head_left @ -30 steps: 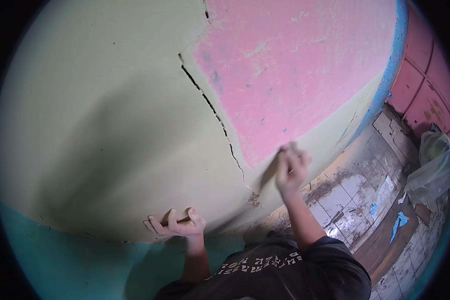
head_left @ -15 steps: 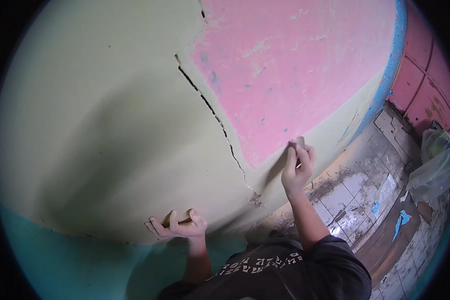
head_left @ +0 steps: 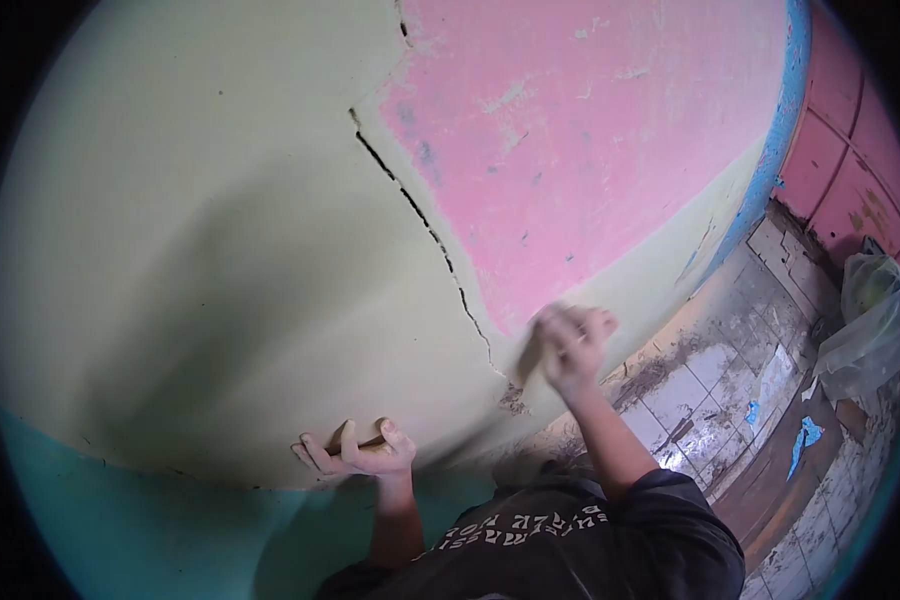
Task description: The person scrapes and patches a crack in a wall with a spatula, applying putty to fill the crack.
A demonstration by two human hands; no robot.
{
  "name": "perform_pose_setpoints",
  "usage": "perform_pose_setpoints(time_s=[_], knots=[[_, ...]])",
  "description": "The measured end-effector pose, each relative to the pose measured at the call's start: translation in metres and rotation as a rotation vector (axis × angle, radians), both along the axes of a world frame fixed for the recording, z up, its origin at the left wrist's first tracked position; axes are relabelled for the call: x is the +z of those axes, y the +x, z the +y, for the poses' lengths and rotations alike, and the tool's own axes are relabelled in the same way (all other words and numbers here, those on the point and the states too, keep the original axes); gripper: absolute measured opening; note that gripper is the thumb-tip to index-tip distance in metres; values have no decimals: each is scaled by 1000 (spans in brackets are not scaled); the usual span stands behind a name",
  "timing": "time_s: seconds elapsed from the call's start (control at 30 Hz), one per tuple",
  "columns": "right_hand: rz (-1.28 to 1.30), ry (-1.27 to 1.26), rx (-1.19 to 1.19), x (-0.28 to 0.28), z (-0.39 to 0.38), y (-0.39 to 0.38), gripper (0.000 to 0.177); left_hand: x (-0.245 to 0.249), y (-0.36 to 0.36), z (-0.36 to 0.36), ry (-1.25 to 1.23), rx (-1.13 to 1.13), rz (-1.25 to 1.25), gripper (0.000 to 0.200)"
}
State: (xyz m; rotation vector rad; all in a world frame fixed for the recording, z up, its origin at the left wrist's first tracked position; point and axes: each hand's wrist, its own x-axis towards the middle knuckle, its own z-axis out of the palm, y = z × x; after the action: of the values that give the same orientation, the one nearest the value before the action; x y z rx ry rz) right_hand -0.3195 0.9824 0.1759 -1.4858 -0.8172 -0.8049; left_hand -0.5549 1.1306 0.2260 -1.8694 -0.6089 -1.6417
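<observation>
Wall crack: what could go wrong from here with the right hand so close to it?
1. The right hand, blurred, is at the lower end of the crack, beside a chipped patch; rubbing there may break off more plaster.
2. The left hand braces on the wall over a thin brown stick; a slip could scrape knuckles.
</observation>
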Motion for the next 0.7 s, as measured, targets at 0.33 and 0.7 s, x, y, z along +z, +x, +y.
perform_pose_setpoints(time_s=[0.33, 0.7], knots=[[410, 195, -57, -1, 3, 13, 24, -2, -2, 3, -1, -14, 3, 47], [-123, -43, 20, 3, 1, -6, 23, -3, -2, 0, -8, -13, 6, 47]])
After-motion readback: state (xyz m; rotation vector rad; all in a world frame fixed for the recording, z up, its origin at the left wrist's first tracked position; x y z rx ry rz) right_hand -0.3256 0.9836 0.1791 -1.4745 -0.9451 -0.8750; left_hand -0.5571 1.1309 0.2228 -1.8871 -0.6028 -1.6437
